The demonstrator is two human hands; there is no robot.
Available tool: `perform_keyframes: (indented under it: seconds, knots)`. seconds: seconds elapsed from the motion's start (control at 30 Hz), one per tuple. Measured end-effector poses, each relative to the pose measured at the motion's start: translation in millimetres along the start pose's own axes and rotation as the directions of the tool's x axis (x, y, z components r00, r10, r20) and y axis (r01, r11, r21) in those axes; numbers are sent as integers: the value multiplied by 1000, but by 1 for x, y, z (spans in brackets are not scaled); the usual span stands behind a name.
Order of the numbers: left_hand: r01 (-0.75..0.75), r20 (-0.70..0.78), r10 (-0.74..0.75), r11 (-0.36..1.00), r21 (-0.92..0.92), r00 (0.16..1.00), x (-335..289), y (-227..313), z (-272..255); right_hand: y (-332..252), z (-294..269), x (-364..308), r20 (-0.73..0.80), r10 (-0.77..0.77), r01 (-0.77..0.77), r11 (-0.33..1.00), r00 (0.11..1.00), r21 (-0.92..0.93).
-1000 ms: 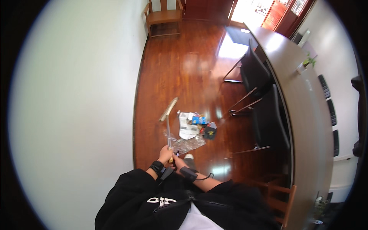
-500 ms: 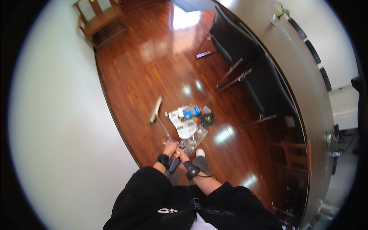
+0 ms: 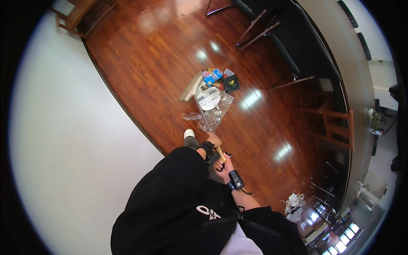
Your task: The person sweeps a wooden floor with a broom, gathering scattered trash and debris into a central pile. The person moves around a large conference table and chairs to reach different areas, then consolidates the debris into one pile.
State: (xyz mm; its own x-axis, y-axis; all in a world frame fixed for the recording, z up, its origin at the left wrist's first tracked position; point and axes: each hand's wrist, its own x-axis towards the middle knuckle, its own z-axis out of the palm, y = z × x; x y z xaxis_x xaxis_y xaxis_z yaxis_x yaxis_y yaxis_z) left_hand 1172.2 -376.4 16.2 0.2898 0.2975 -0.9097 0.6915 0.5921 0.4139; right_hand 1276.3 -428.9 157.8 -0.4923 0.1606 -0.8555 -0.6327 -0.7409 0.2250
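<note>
Sweeping: we seem to be mid-stroke; the next move calls, we judge, for 2 firm grips and the head kept low
Broom (image 3: 194,87): head at the floor (image 3: 157,63), just left of the litter (image 3: 209,100); we cannot tell if they touch
Left hand (image 3: 214,139): closed round the pole (image 3: 203,115)
Right hand (image 3: 222,165): apart from the left, curled at the pole's yellow end

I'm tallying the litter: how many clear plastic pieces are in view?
2: a large clear plastic piece right of the broom handle and a small clear plastic piece left of it. More may be hidden under the white sheet.
</note>
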Motion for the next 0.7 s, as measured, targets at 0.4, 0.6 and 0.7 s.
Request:
perform_keyframes:
  seconds: [0.4,0.6,0.7]
  knots:
    - [106,213,-149,974,201,966,-22,75,113,-8,-106,-83,49,-38,25,972,998,235]
    - [210,174,-186,969,-129,967,-44,120,167,-20,-145,-136,78,-163,133,947,984,294]
    - [221,193,-181,953,-207,964,-44,143,200,-29,-167,-163,59,-199,173,938,978,299]
